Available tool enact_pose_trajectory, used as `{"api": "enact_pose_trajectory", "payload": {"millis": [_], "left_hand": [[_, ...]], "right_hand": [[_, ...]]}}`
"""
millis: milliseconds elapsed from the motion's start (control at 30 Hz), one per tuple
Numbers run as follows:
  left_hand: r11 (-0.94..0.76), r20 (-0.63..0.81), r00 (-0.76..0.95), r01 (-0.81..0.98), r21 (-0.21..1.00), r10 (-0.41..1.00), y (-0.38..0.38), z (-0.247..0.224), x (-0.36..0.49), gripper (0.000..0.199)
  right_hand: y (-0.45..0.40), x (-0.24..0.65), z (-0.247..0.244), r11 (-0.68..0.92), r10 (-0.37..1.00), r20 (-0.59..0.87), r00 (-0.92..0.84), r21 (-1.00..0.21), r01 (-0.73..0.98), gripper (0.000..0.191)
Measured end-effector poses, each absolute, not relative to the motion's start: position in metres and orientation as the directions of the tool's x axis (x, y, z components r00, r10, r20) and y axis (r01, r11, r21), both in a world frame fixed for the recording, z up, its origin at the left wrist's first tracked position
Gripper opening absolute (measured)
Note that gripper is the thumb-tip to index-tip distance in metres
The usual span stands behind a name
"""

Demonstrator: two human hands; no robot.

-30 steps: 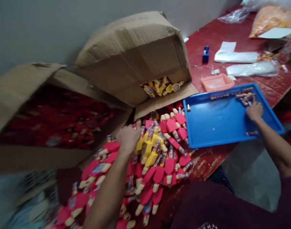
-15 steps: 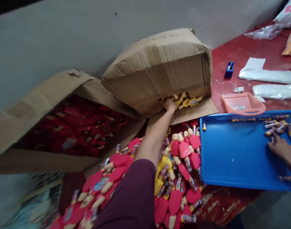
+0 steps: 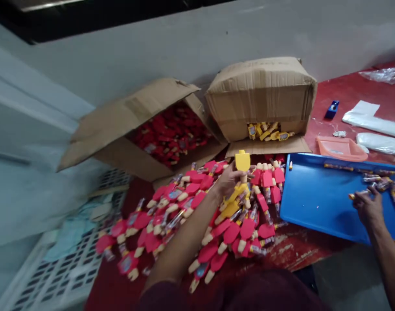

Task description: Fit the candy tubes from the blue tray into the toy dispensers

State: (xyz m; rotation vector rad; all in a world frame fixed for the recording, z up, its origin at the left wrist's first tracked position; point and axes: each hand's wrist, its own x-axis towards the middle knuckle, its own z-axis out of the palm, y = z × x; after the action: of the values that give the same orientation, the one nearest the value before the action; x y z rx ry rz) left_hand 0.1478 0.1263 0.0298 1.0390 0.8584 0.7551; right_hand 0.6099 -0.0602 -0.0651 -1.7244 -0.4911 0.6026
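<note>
My left hand (image 3: 228, 181) is closed around the tan stub of a yellow paddle-shaped toy (image 3: 242, 161), holding it upright above the pile. Beneath it lie more yellow pieces (image 3: 231, 207) and many pink paddle-shaped toys (image 3: 248, 229) with tan ends, several with clear candy tubes. Over the blue tray (image 3: 320, 216), my right hand (image 3: 369, 207) pinches a small candy tube with a yellow end (image 3: 352, 196). Loose candy tubes (image 3: 382, 185) lie in the tray beyond that hand.
One open cardboard box (image 3: 119, 125) holds pink toys; another cardboard box (image 3: 265, 95) holds yellow ones. Behind the tray are an orange basket (image 3: 341, 149), a blue tape dispenser (image 3: 332, 109) and plastic bags (image 3: 378, 123). A white perforated rack (image 3: 74, 268) stands at left.
My left hand has come out of the right-hand box with a yellow paddle-shaped toy. My right hand has lifted a candy tube and moved slightly left. The view has shifted.
</note>
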Motion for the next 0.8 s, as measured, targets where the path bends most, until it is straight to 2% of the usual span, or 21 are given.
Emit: {"api": "enact_pose_trajectory", "payload": {"millis": [67,100,167,233,333,433,533,800], "left_hand": [[0.317,-0.158,0.473,-0.278,0.907,0.867,0.078,0.040,0.139,0.051],[0.307,-0.145,0.460,-0.298,0.904,0.876,0.056,0.043,0.138,0.052],[0.279,-0.139,0.430,-0.282,0.918,0.892,0.018,0.045,0.138,0.057],[0.236,-0.140,0.402,-0.202,0.950,0.905,-0.015,0.044,0.139,0.059],[0.119,-0.094,0.385,-0.040,0.992,0.918,-0.057,0.043,0.133,0.055],[-0.022,-0.026,0.451,0.101,0.995,0.892,-0.089,0.043,0.121,0.047],[-0.087,-0.045,0.517,0.227,0.970,0.855,-0.110,0.042,0.110,0.043],[-0.121,-0.091,0.592,0.309,0.943,0.801,-0.128,0.033,0.101,0.044]], "right_hand": [[-0.054,0.557,-0.040,-0.161,0.746,-0.196,0.636,-0.980,-0.114,0.060],[-0.052,0.529,-0.025,-0.141,0.815,-0.215,0.538,-0.974,-0.175,0.061],[-0.050,0.475,0.004,-0.153,0.911,-0.241,0.335,-0.951,-0.267,0.057],[-0.052,0.431,0.030,-0.141,0.974,-0.183,0.131,-0.950,-0.280,0.053],[-0.066,0.387,0.060,-0.100,0.994,-0.090,-0.063,-0.979,-0.178,0.045],[-0.088,0.364,0.080,-0.090,0.981,-0.093,-0.171,-0.996,0.029,0.036],[-0.105,0.352,0.089,-0.021,0.955,-0.073,-0.287,-0.984,0.180,0.033],[-0.114,0.353,0.086,0.186,0.863,-0.025,-0.505,-0.913,0.364,0.026]]}}
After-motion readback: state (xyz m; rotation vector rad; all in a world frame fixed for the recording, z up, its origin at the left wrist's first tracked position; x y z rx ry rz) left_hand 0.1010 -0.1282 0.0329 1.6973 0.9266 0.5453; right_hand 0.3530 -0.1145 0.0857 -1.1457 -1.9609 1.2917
